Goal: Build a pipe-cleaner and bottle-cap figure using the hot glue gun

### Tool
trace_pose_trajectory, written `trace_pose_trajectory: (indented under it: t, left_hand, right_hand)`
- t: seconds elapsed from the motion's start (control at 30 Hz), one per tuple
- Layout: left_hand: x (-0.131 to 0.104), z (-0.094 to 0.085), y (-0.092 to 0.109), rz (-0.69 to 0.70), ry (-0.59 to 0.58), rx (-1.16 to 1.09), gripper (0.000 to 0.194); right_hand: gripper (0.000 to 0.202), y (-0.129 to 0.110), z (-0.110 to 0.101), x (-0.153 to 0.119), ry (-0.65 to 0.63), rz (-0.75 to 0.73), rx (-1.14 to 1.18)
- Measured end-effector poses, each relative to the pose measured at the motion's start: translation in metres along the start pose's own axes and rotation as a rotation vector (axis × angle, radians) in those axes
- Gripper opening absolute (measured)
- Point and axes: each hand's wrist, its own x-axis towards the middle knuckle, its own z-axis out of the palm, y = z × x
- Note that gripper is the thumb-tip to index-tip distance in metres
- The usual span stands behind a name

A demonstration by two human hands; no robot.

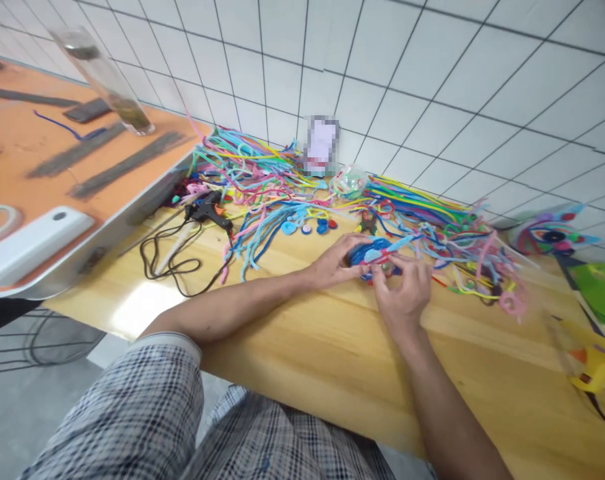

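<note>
A round blue piece of coiled pipe cleaners is held just above the wooden table. My left hand grips it from the left, thumb in front and fingers behind. On its face lies a light-blue and red pipe cleaner strip. My right hand pinches at the strip's right end, with thumb and forefinger close together. Fingers hide part of both pieces. Just behind the hands are pliers with dark and yellow parts. Small coiled discs in blue, white and red lie left of them.
Loose pipe cleaners pile along the tiled wall. A phone leans there beside a clear ball. A black glue gun with its cord lies left, a yellow glue gun right. An orange-topped table adjoins at left.
</note>
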Motion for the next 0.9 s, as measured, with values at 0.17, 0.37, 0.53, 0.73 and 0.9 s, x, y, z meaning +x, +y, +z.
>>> trace_pose_trajectory:
  t: [0.17,0.37,0.53,0.73,0.9]
  left_hand:
    - [-0.004,-0.001,0.005,-0.001,0.003,0.022,0.062]
    - [-0.004,0.001,0.006,0.003,0.008,0.035,0.062]
    - [-0.002,0.004,0.003,0.032,0.027,0.023,0.060]
    - [-0.001,0.008,0.000,0.012,0.044,-0.003,0.057]
    - [-0.001,0.010,0.000,0.019,0.048,-0.020,0.056]
  right_hand:
    - [0.023,-0.001,-0.001,-0.001,0.017,-0.045,0.012]
    - [0.022,-0.001,-0.003,-0.001,0.012,-0.033,-0.003]
    - [0.023,0.001,-0.002,-0.002,0.039,-0.054,0.004]
    - [0.025,0.006,0.001,-0.006,0.060,-0.057,0.014]
    - [0.035,0.014,-0.001,-0.015,0.058,-0.101,-0.005]
